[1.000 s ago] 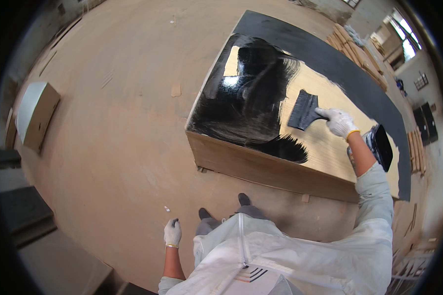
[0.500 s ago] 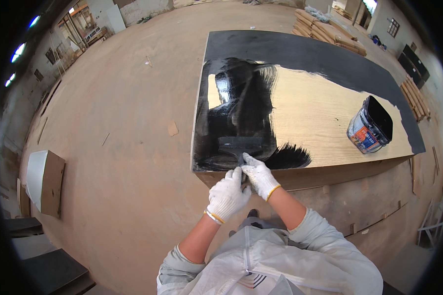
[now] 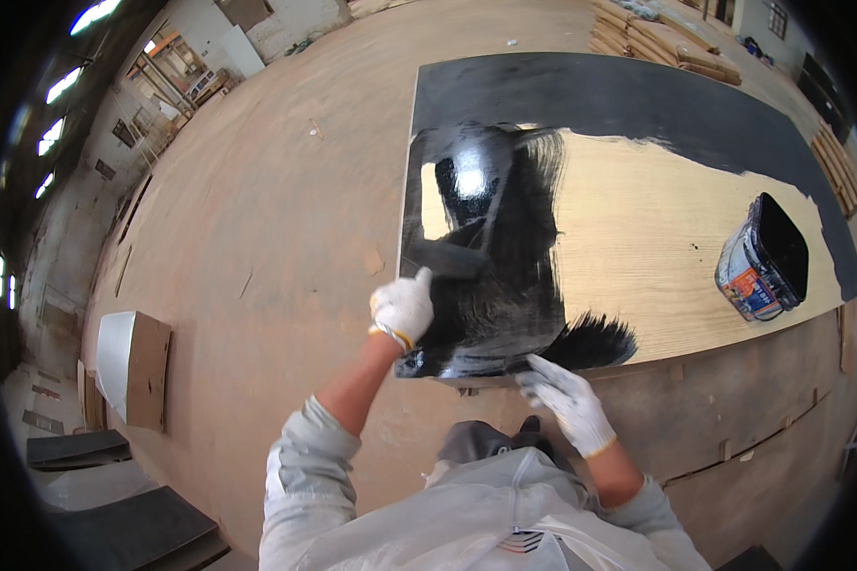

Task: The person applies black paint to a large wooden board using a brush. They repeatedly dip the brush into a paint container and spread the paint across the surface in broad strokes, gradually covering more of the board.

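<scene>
A wooden panel [image 3: 628, 257] with a pale wood-grain top is partly coated in black. Glossy wet black paint [image 3: 514, 285] covers its left part, leaving a small bare patch. My left hand [image 3: 402, 306], in a white knit glove, is closed round the handle of a wide flat paintbrush [image 3: 450, 259]. The brush's blackened head lies on the wet paint near the panel's left edge, blurred by motion. My right hand [image 3: 569, 404], gloved too, is at the near edge with fingers stretched out and holding nothing; dark smears mark its fingertips. A paint bucket [image 3: 762, 259] stands on the panel's right side.
A dull dark grey band [image 3: 619, 90] runs along the panel's far and right edges. A box-like piece [image 3: 135, 369] stands on the floor at left, with dark boards [image 3: 129, 523] nearer me. Stacked wrapped bundles [image 3: 652, 43] lie beyond the panel.
Both hands were together at the brush near the front edge. The left hand has carried the brush left and farther away; the right hand has let go and moved right.
</scene>
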{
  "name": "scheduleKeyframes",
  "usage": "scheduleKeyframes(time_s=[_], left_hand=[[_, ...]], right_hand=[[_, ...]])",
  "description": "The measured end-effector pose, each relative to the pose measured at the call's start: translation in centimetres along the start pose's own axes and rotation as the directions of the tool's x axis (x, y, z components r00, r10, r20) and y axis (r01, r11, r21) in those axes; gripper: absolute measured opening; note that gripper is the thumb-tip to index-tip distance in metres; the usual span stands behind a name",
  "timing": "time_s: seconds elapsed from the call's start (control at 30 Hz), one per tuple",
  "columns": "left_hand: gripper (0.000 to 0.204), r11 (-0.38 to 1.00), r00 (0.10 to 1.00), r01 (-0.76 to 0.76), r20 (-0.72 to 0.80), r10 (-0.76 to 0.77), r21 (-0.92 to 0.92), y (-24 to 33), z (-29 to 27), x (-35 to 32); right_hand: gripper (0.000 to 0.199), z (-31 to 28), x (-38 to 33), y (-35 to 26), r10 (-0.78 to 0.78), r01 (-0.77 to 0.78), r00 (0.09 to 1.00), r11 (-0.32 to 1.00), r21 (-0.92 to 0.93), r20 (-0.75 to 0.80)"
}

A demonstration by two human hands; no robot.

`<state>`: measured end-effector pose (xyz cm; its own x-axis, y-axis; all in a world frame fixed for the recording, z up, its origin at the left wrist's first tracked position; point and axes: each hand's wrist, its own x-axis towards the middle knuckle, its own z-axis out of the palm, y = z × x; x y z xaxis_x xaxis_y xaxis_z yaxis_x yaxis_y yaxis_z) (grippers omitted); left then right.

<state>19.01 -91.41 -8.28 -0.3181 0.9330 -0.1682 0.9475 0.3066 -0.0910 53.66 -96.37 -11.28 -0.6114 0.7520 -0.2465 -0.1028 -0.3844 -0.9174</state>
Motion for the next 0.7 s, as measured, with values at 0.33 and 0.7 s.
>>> scheduleKeyframes(time_s=[0.33,0.7], left_hand=[[0.029,0.956,0.956,-0.291,-0.030,0.292,0.022,-3.3,-2.9,17.3],[0.032,0.903,0.907,-0.410,-0.050,0.419,0.130,-10.5,-3.2,28.3]], right_hand=[[0.050,-2.5,-8.9,3.5,0.033,0.036,0.734,0.996,0.088,-0.678],[0.055,0.2,-9.0,7.2,0.124,-0.099,0.598,0.992,0.081,-0.792]])
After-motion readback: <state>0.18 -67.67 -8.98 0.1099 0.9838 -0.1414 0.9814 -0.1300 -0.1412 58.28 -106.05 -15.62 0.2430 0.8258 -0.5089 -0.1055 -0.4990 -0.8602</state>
